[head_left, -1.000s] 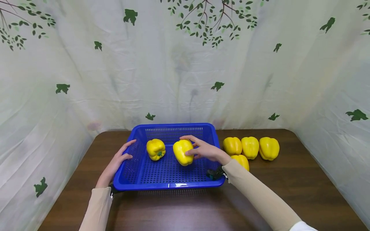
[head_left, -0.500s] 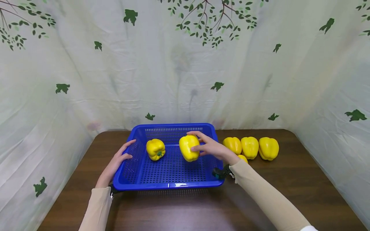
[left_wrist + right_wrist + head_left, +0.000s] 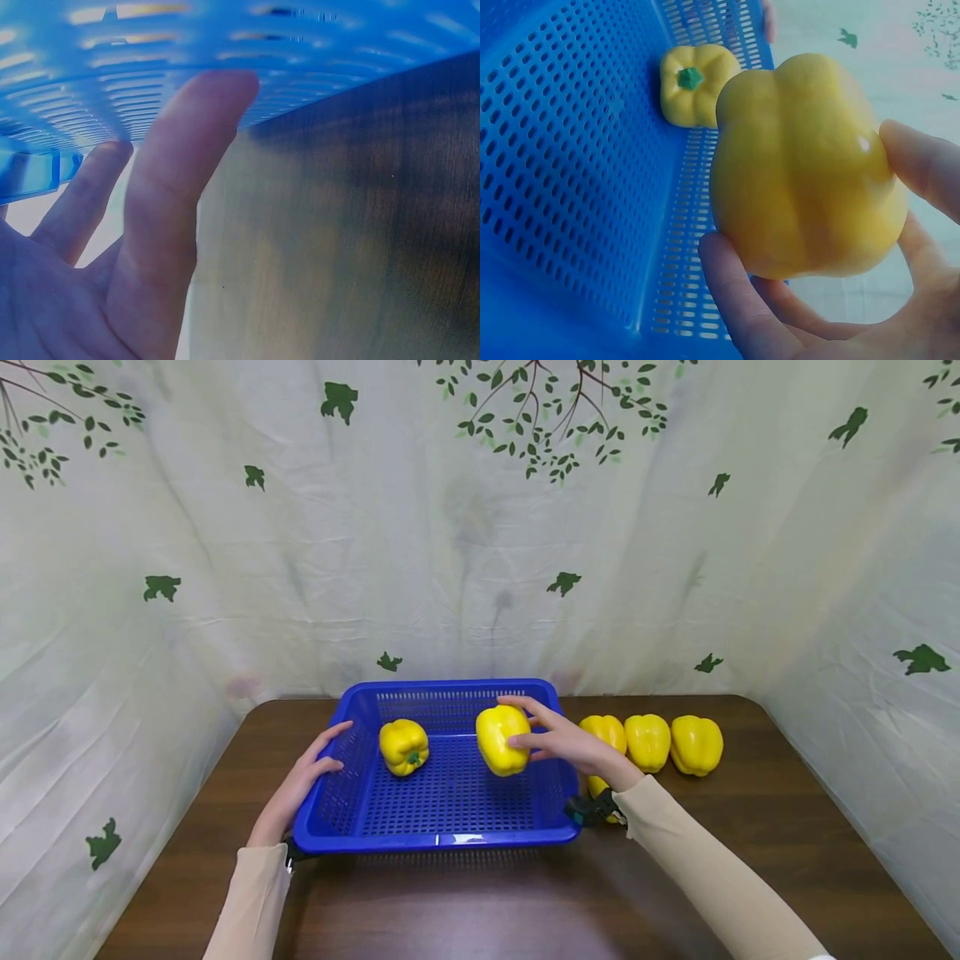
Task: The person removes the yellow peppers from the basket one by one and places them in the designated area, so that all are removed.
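Observation:
A yellow bell pepper (image 3: pixel 503 741) is gripped by my right hand (image 3: pixel 566 743) above the right half of a blue plastic basket (image 3: pixel 435 841). In the right wrist view, my fingers (image 3: pixel 750 307) are spread round this pepper (image 3: pixel 802 172) on opposite sides. My left hand (image 3: pixel 300 789) holds the basket's left rim. From the left wrist, its fingers (image 3: pixel 169 172) touch the slotted outer wall (image 3: pixel 315 67). Another yellow bell pepper (image 3: pixel 404 747) lies in the left half of the basket, its green stem (image 3: pixel 690 78) showing in the right wrist view.
Several more yellow bell peppers (image 3: pixel 648 743) stand on the brown wooden table (image 3: pixel 750 827) right of the basket, one partly hidden behind my right wrist. A pale leaf-patterned curtain (image 3: pixel 480 543) closes off the back and both sides.
My right hand has carried the gripped bell pepper a short way to the right and slightly farther back. My left hand, the basket and the other peppers have stayed put.

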Demonstrator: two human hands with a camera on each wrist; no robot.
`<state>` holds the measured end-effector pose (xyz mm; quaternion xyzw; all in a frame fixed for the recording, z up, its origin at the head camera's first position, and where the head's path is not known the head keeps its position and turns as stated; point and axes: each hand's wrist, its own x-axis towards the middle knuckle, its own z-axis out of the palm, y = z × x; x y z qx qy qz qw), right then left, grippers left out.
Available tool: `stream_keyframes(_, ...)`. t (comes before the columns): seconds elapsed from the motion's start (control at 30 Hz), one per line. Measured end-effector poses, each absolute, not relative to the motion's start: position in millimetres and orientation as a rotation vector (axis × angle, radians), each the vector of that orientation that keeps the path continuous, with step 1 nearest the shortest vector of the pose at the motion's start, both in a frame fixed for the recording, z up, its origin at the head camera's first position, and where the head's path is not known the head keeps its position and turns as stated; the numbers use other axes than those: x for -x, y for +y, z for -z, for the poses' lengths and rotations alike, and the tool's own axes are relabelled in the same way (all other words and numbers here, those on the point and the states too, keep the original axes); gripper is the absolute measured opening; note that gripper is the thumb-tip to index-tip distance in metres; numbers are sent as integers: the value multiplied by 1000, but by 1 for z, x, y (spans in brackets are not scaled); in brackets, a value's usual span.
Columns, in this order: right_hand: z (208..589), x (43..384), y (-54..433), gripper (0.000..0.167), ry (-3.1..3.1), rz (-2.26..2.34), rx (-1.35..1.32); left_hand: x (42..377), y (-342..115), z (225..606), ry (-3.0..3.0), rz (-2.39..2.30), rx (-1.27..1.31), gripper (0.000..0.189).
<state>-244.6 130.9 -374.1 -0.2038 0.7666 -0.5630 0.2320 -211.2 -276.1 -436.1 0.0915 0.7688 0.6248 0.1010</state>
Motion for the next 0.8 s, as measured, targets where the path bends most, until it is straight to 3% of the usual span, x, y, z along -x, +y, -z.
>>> stream_keyframes(0.8, 363, 232, 167, 60, 2232, 1602, 501, 211, -276, 437, 2290, -1813, -231, 57)
